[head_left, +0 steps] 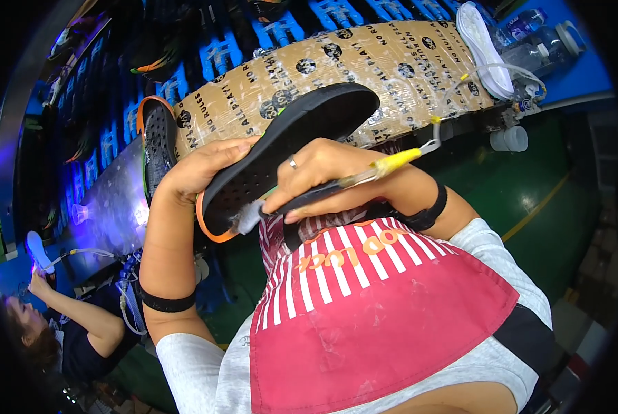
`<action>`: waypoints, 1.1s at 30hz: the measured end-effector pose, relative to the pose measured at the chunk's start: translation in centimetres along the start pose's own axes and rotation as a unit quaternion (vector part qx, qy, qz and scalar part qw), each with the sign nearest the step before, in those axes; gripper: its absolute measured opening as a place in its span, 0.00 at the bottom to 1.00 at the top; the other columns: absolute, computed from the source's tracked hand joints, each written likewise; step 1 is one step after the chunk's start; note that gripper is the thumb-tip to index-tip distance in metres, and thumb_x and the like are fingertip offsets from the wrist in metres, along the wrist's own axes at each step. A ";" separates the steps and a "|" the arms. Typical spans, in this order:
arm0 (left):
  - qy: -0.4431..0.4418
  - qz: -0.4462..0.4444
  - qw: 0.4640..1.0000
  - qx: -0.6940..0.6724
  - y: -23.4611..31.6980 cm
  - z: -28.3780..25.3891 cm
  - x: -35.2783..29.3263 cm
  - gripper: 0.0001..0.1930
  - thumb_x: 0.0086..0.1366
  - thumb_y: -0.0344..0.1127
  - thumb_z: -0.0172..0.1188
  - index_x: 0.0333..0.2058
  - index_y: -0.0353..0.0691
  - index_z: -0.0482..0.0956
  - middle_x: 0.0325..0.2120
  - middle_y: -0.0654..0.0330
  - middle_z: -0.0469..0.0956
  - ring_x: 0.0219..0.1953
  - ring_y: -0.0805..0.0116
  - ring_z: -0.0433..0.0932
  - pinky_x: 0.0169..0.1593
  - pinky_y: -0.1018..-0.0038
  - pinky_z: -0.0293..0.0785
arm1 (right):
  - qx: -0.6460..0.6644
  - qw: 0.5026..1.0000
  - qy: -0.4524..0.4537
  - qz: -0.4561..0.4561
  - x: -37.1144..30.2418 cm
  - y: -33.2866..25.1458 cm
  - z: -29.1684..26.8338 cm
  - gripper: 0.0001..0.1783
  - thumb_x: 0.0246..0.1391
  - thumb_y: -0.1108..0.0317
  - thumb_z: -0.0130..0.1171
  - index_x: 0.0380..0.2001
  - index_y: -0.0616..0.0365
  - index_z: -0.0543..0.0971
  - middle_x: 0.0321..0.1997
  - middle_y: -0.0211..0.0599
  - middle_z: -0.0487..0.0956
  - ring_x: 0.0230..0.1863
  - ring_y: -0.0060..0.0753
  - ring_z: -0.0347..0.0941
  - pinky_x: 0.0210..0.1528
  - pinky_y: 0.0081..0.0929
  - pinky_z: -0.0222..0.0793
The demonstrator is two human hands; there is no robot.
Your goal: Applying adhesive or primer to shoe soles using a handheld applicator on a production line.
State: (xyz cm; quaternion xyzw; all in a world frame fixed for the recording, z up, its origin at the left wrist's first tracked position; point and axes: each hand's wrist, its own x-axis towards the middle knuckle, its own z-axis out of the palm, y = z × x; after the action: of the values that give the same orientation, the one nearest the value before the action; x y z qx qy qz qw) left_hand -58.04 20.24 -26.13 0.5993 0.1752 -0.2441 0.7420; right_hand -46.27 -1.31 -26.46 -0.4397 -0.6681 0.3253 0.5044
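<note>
A black shoe sole [288, 148] is held up and brushed above a tape-wrapped desk [364, 62].

Head view: the sole, perforated and edged in orange at its lower end, is gripped by the left hand [202, 169], whose fingers are closed around its lower left edge. A brush [323, 190] with a yellow collar and a thin tube at its rear is clasped by the closed fingers of the right hand [319, 169], its white bristles touching the sole's lower end. Another black sole [158, 141] lies on the desk just beside the left hand. White insoles [485, 45] and plastic bottles [540, 34] are seen at the desk's far right. A co-worker's hand [38, 279] is visible at lower left.
</note>
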 end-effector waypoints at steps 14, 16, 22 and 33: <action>-0.004 -0.015 1.000 -0.006 -0.4 -1.0 -1.1 0.22 0.66 0.40 0.50 0.52 0.27 0.69 0.47 0.52 0.75 0.45 0.69 0.75 0.50 0.76 0.70 | -0.053 0.999 0.002 0.014 -0.6 0.4 -0.4 0.14 0.43 0.69 0.64 0.37 0.56 0.81 0.30 0.43 0.80 0.33 0.43 0.76 0.36 0.32 0.71; -0.005 -0.004 1.000 -0.007 -0.6 -1.4 -1.1 0.23 0.66 0.40 0.50 0.52 0.27 0.68 0.48 0.52 0.74 0.46 0.68 0.75 0.50 0.75 0.70 | -0.085 0.996 -0.019 0.034 -0.7 0.6 -0.4 0.13 0.43 0.69 0.64 0.37 0.56 0.82 0.31 0.44 0.80 0.34 0.43 0.77 0.37 0.33 0.71; 0.002 0.004 0.993 -0.118 -1.8 -2.1 -2.1 0.24 0.67 0.42 0.46 0.53 0.27 0.67 0.48 0.49 0.74 0.48 0.61 0.75 0.53 0.68 0.70 | 0.027 0.996 0.029 0.077 -2.1 -0.3 -2.2 0.13 0.42 0.70 0.66 0.35 0.57 0.82 0.31 0.41 0.82 0.30 0.34 0.78 0.34 0.26 0.71; 0.117 0.443 0.758 -0.463 -6.2 -0.2 -1.2 0.25 0.65 0.50 0.45 0.54 0.39 0.69 0.56 0.47 0.65 0.60 0.49 0.61 0.62 0.43 0.51 | 0.081 0.944 0.307 0.089 -3.1 -0.1 -3.2 0.16 0.43 0.75 0.64 0.38 0.68 0.80 0.34 0.45 0.80 0.31 0.28 0.75 0.34 0.21 0.69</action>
State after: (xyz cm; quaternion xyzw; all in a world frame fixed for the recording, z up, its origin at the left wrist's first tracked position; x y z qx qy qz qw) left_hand -62.53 19.59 -30.46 0.2169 0.0675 0.2953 0.9280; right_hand -42.95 -4.20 -26.66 -0.5342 -0.4103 0.2710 0.6876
